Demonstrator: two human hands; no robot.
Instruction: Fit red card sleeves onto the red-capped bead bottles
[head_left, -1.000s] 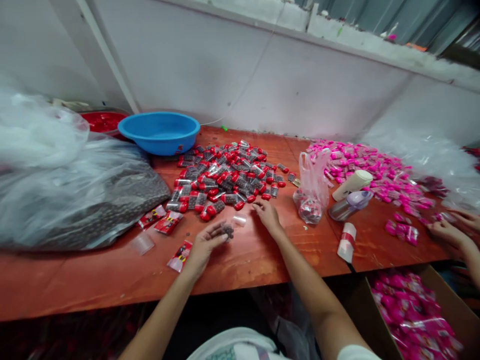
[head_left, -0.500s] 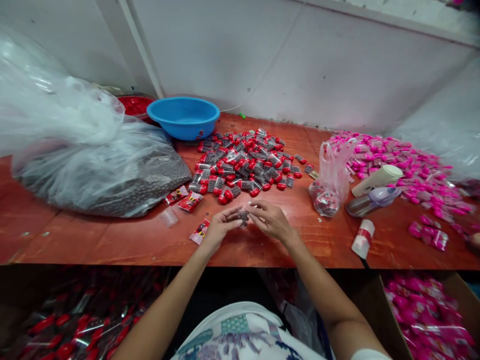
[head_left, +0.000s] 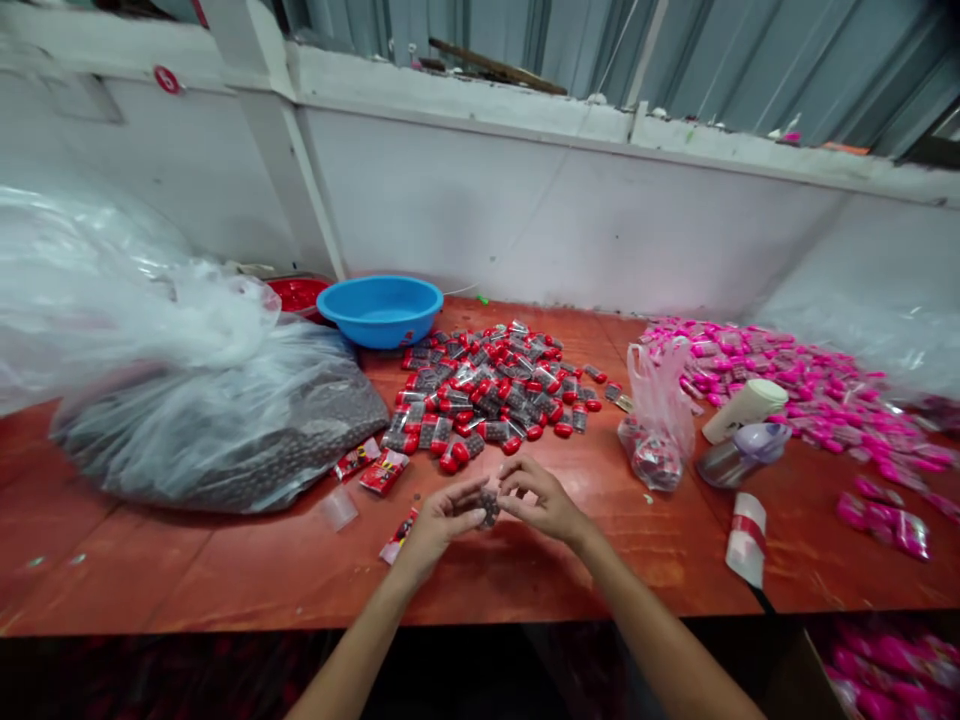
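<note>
Above the table the left hand and right hand meet, fingertips pinched narrowly on a small packet of dark pellets. It is probably clear film, though blurred; likely light, soft, slippery; best held by its edges, not the bulging middle; red-capped pile just beyond.

Both hands meet over the near edge of the table: the left hand and right hand pinch one small packet of dark beads between their fingertips. Just beyond lies a pile of red-capped packets, with a blue bowl at its far left. A big clear bag of dark beads fills the left side, and red labels lie near it. To the right stand a small bag and a pink pile.
</note>
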